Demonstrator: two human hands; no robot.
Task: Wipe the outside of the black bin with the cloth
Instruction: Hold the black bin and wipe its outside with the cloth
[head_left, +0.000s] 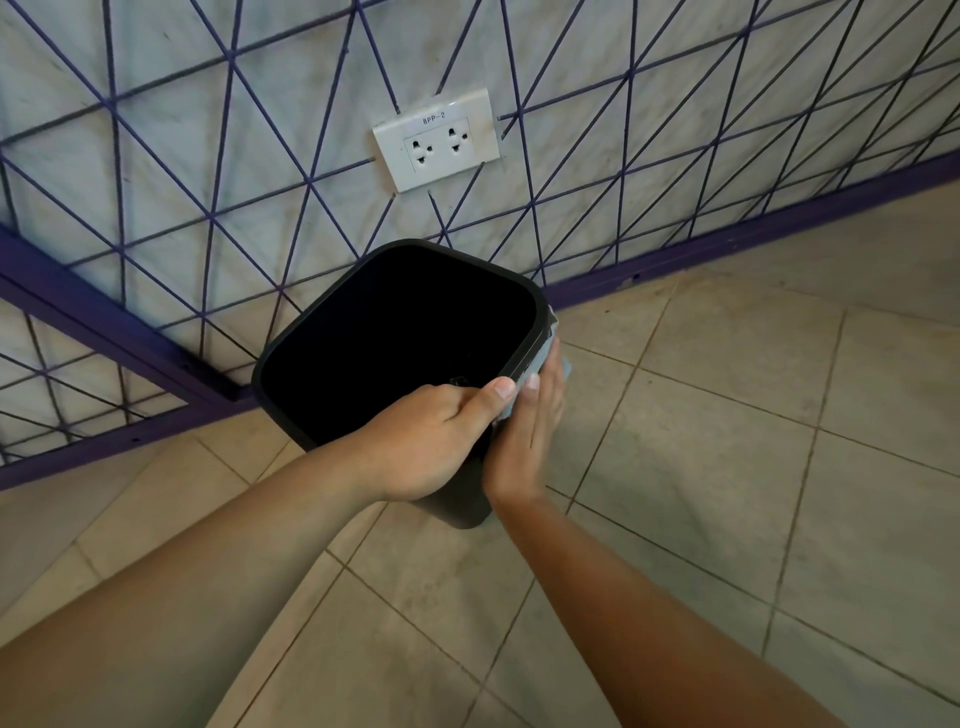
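cloth (557, 358) mostly hidden under right hand (530, 431)

Single head view, wide-angle, looks forward and steeply down, close over the bin (395, 353) and both forearms; tilted frame takes in floor (727, 467) and wall (156, 130) behind.

Both forearms bare; left hand (431, 441) and right hand (530, 436) ungloved.

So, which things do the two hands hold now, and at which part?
The left hand grips the black bin at its near rim, thumb on the edge. The right hand presses the cloth flat against the bin's right outer side.
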